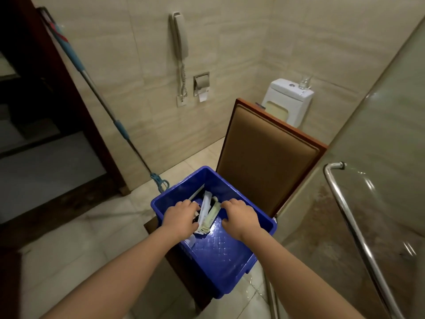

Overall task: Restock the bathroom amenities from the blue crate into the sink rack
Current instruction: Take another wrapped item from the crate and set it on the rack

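A blue plastic crate (220, 256) rests on the seat of a chair below me. In its far half lies a loose bundle of white and pale wrapped amenity packets (208, 214). Both hands are down inside the crate. My left hand (180, 218) curls around the left side of the bundle and grips it. My right hand (240, 215) presses its fingertips against the bundle's right edge. The near half of the crate floor is bare blue plastic. No sink rack is in view.
The chair's padded brown back (266, 157) stands behind the crate. A blue-handled mop (101, 100) leans on the left wall. A toilet (287, 100), wall phone (180, 42) and paper holder (202, 85) are beyond. A glass shower door with a chrome handle (358, 238) is at right.
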